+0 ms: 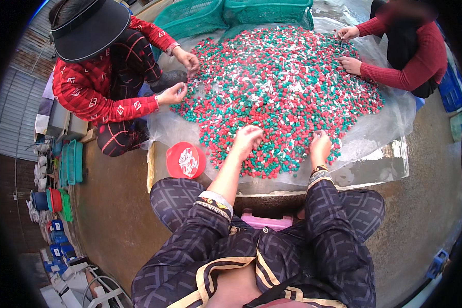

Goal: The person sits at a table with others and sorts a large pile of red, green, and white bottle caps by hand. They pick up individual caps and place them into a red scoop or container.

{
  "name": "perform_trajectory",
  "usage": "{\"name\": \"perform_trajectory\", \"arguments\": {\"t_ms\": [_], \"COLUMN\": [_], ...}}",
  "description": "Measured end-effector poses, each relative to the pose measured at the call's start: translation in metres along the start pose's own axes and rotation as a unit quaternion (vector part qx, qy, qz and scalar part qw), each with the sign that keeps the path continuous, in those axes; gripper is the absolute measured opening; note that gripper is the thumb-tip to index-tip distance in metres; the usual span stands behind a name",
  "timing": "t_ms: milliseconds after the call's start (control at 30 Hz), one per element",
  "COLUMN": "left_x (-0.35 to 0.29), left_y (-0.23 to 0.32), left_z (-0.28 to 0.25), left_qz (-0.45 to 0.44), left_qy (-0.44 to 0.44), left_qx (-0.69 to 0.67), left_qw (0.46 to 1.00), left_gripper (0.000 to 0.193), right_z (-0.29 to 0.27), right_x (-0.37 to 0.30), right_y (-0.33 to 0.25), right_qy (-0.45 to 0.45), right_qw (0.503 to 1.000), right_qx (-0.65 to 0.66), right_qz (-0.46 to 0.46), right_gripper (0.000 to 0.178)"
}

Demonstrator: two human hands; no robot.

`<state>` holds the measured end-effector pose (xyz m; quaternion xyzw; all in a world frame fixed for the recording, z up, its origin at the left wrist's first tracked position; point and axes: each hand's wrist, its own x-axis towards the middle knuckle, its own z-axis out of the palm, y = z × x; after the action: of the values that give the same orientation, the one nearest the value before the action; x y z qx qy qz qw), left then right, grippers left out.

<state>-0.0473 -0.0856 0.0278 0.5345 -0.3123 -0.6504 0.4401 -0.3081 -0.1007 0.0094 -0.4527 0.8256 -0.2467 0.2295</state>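
A broad heap of small red, green and white pieces, which look like plastic, lies in front of me on a clear plastic sheet. At the heap's near edge my left hand is closed, its fingers curled down onto the pieces. Farther right, my right hand is held in a pinch just over the pieces. Whatever either hand holds is too small or hidden to make out. To the left of my left hand stands a red bowl with slim white pieces in it.
A person in a red patterned top crouches at the left, and another in a dark red top sits at the right; both reach into the heap. Green mesh baskets stand behind it. A pink stool shows beneath me.
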Motion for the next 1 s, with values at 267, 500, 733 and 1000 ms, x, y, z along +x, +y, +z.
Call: {"name": "perform_trajectory", "arguments": {"t_ms": [267, 500, 733, 1000], "left_x": [0.001, 0.014, -0.009, -0.004], "left_y": [-0.047, 0.006, 0.004, -0.018], "left_z": [0.037, -0.036, 0.015, 0.024], "left_qz": [0.003, 0.028, 0.033, 0.071], "left_qy": [-0.007, 0.165, 0.137, 0.148], "left_qx": [0.266, 0.182, 0.507, 0.605], "left_qw": [0.964, 0.969, 0.85, 0.779], "left_gripper": [0.021, 0.027, 0.02, 0.021], "right_z": [0.0, -0.008, 0.007, 0.013], "right_x": [0.025, 0.014, 0.0, -0.004], "right_y": [-0.013, -0.027, -0.041, -0.04], "right_qy": [-0.22, -0.371, -0.437, -0.413], "right_qw": [0.815, 0.678, 0.585, 0.639], "right_qx": [0.522, 0.617, 0.655, 0.608], "right_qz": [0.117, 0.148, 0.196, 0.228], "right_gripper": [0.016, 0.014, 0.019, 0.025]}}
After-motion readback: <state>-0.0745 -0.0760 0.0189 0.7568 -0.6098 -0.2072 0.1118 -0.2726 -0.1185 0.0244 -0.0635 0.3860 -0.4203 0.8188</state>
